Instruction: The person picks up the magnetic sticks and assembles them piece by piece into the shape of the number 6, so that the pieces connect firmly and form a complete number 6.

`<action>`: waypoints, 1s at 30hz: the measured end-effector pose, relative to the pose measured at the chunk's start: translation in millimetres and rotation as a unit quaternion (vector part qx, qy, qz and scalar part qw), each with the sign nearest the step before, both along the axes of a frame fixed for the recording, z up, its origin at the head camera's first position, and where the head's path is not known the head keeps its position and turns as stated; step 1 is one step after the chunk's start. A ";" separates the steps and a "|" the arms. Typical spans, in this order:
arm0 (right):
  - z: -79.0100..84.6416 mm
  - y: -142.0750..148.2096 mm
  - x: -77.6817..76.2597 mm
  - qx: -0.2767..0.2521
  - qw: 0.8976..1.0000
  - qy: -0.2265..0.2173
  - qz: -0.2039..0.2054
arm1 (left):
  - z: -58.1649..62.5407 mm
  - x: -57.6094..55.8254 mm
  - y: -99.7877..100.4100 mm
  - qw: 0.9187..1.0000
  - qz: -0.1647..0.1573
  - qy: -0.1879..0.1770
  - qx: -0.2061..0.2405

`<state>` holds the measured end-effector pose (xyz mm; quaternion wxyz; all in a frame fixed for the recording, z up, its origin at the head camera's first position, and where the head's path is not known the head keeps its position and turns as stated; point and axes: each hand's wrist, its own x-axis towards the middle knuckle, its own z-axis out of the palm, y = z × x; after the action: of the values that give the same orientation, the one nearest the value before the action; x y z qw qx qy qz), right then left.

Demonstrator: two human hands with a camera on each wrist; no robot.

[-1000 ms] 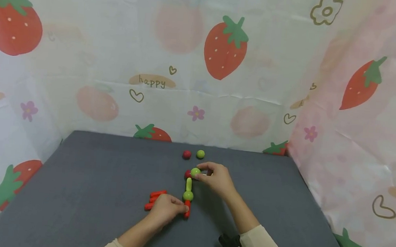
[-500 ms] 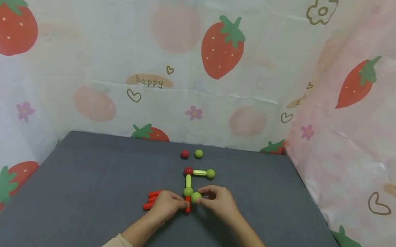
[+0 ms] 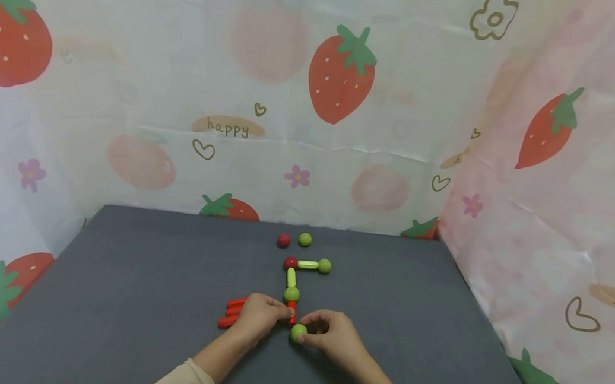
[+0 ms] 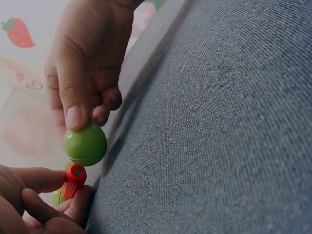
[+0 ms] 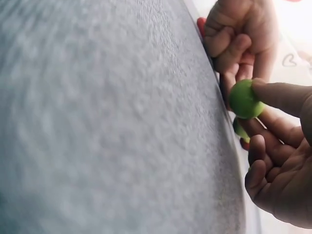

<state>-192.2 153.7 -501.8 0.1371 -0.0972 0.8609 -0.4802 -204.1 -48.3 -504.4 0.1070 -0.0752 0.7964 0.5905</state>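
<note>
My left hand (image 3: 261, 317) pinches a red rod (image 4: 73, 181) between thumb and fingers. The rod's far end meets a green ball (image 3: 292, 294). From that ball a yellow-green rod (image 3: 291, 278) runs back to a red ball (image 3: 290, 263), and a second yellow-green rod (image 3: 308, 264) leads right to another green ball (image 3: 325, 266). With thumb and fingertips my right hand (image 3: 337, 340) holds a loose green ball (image 3: 299, 333) close to the red rod's near end. Whether that ball touches the rod, I cannot tell.
Several red rods (image 3: 231, 314) lie side by side left of my left hand, partly hidden by it. A red ball (image 3: 284, 240) and a green ball (image 3: 305, 239) sit farther back on the grey tabletop (image 3: 174, 266). Strawberry-printed cloth (image 3: 271, 94) hangs behind.
My right hand let go of the green ball at the far right end of the joined pieces. It now holds another green ball, brought toward me to the red rod's near end.
</note>
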 end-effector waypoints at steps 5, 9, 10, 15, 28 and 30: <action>-4.2 -3.2 0.8 -0.008 1.000 0.006 0.007 | 0.7 -0.4 1.3 1.000 0.009 -0.009 0.001; -7.0 -3.9 1.9 -0.009 1.000 0.011 0.006 | 1.5 -0.9 1.5 1.000 0.011 -0.012 0.004; -7.7 -3.8 2.2 -0.008 1.000 0.014 0.005 | 1.7 -0.9 1.6 1.000 0.010 -0.014 0.005; -8.3 -4.1 3.7 0.000 1.000 0.025 0.003 | 1.9 -0.9 1.4 1.000 0.006 -0.018 0.008; -11.0 -9.7 3.9 0.027 0.998 0.055 -0.016 | -2.0 -3.4 2.5 1.000 0.005 -0.001 -0.006; -11.2 -10.1 4.2 0.027 0.998 0.056 -0.016 | -1.8 -3.8 2.9 1.000 0.005 -0.001 -0.015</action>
<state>-188.0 143.6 -513.0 0.0836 -0.1065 0.8815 -0.4523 -207.9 -45.3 -506.2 0.1039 -0.0814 0.8044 0.5793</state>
